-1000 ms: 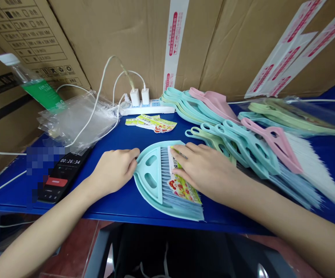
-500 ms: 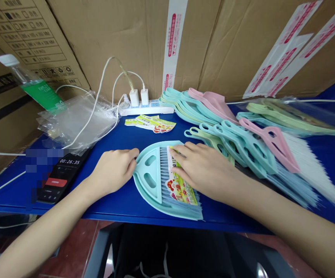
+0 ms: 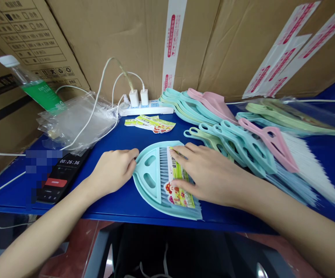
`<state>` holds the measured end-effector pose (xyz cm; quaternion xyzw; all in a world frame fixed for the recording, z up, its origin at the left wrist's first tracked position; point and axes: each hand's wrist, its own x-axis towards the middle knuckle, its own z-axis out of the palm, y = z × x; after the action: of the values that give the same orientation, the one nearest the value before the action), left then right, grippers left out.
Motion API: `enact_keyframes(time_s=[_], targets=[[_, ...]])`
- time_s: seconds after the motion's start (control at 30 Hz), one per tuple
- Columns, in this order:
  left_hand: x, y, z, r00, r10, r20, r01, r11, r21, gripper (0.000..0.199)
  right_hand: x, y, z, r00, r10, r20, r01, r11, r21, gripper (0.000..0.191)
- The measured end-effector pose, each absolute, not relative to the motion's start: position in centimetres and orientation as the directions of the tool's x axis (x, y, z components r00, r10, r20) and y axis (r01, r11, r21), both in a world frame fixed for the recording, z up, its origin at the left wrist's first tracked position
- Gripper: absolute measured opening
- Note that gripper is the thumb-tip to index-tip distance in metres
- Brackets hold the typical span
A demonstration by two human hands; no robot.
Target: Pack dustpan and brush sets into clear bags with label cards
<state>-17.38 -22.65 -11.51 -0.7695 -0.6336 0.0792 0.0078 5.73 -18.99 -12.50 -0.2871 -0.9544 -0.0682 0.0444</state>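
My left hand (image 3: 117,170) is closed around the handle end of a light blue dustpan, whose rim (image 3: 153,206) rests on the blue table. A matching hand brush (image 3: 151,170) lies in the pan, its grey-blue bristles pointing right. On those bristles lies a printed label card (image 3: 181,193) with yellow-green flowers and a red mushroom. My right hand (image 3: 210,172) rests over the card with fingers spread, thumb on its lower half and fingertips near its upper end. The handle tips are hidden inside my left hand.
Loose label cards (image 3: 150,123) lie behind the pan. To the right are stacked dustpans (image 3: 196,106), several brushes (image 3: 242,146) and bagged sets (image 3: 295,116). Clear bags (image 3: 80,116), a bottle (image 3: 41,92), a phone (image 3: 60,179) and a power strip (image 3: 150,110) with cables occupy the left and back.
The label card has slid and turned slightly leftward and toward me on the bristles. My right thumb has moved lower on it. My left hand and the dustpan look unmoved.
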Motion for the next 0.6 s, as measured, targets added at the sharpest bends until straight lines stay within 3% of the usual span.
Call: enact_keyframes(time_s=[0.23, 0.6], targets=[[-17.39, -22.71, -11.56, 0.178, 0.978, -0.109, 0.977, -0.189, -0.101, 0.024, 5.97, -18.89, -13.02, -0.845, 0.515, 0.142, 0.527, 0.847, 0.068, 0.085], [-17.40, -22.62, -11.61, 0.179, 0.979, -0.097, 0.979, -0.187, -0.078, 0.023, 6.26, -18.69, -13.12, -0.842, 0.519, 0.149, 0.525, 0.851, 0.004, 0.092]])
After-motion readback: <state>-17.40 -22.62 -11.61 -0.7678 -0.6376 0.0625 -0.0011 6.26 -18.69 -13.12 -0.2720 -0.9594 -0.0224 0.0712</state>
